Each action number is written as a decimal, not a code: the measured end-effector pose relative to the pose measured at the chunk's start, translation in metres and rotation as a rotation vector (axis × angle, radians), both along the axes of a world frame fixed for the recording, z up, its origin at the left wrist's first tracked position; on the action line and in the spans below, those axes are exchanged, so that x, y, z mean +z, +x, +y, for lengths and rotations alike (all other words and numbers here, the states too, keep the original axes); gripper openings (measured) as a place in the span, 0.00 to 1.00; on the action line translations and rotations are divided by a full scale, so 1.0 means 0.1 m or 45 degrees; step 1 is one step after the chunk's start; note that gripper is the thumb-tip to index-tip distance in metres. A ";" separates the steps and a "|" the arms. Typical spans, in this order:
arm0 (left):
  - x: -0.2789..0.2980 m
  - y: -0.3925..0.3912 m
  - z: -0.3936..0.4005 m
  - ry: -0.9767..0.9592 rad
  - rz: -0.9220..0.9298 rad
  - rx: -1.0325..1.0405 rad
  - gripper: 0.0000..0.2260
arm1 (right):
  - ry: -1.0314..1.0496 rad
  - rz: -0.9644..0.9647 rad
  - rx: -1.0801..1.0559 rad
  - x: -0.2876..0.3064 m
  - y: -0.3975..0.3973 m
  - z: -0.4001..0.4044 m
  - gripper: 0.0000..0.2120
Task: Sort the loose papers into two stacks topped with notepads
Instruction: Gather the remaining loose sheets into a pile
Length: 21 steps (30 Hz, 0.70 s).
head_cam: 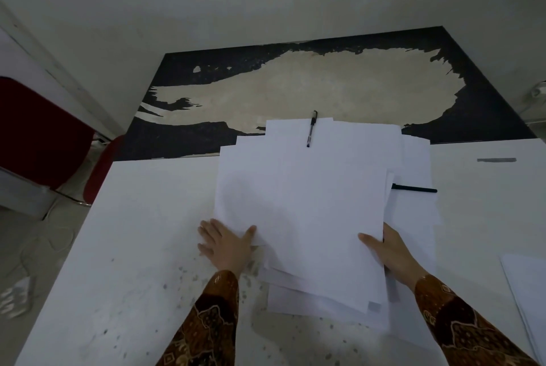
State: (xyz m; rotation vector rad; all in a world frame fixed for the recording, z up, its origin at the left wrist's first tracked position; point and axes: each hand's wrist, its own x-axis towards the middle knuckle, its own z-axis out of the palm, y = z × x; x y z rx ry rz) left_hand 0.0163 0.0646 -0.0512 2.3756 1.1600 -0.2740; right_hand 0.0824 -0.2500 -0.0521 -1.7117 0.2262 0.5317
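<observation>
A loose pile of white papers [307,203] lies spread over the middle of the white table [133,247]. My left hand [226,243] rests flat on the table at the pile's left edge, its thumb on the sheets. At the right edge my right hand [390,250] grips the top sheets, thumb on top and fingers hidden beneath. A black pen [311,129] lies on the far end of the pile. A second black pen [415,189] pokes out from under the sheets on the right. No notepad can be told apart from the sheets.
More white paper [526,292] lies at the table's right edge. A grey strip [496,160] marks the table at the far right. Past the far edge is a worn black floor patch [295,85]. A red chair [38,132] stands to the left.
</observation>
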 end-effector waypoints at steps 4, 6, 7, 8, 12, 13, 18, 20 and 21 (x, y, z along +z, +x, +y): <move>-0.02 0.03 -0.06 0.066 -0.075 -0.063 0.39 | 0.009 -0.002 -0.009 0.00 -0.01 0.00 0.18; 0.01 0.08 -0.12 0.033 -0.241 -0.023 0.33 | 0.022 0.005 -0.022 0.01 -0.02 0.02 0.17; 0.06 0.12 -0.15 -0.039 -0.358 0.033 0.31 | 0.024 0.007 -0.030 0.01 -0.02 0.02 0.16; 0.12 0.15 -0.17 -0.151 -0.476 0.100 0.31 | 0.021 0.009 -0.032 0.02 -0.02 0.03 0.16; 0.62 0.31 -0.21 -0.666 -0.842 0.499 0.24 | 0.009 0.002 -0.030 0.05 -0.03 0.03 0.15; 0.76 0.35 -0.20 -0.711 -0.853 0.546 0.18 | 0.015 0.000 -0.030 0.05 -0.03 0.03 0.15; 1.36 0.41 -0.32 -0.652 -0.976 0.271 0.02 | 0.028 -0.001 -0.029 0.07 -0.04 0.03 0.16; 1.62 0.39 -0.38 -0.788 -1.090 0.196 0.03 | 0.026 0.007 -0.012 0.08 -0.04 0.02 0.16; 1.73 0.38 -0.41 -0.911 -1.135 0.177 0.05 | 0.021 0.013 -0.010 0.07 -0.04 0.02 0.17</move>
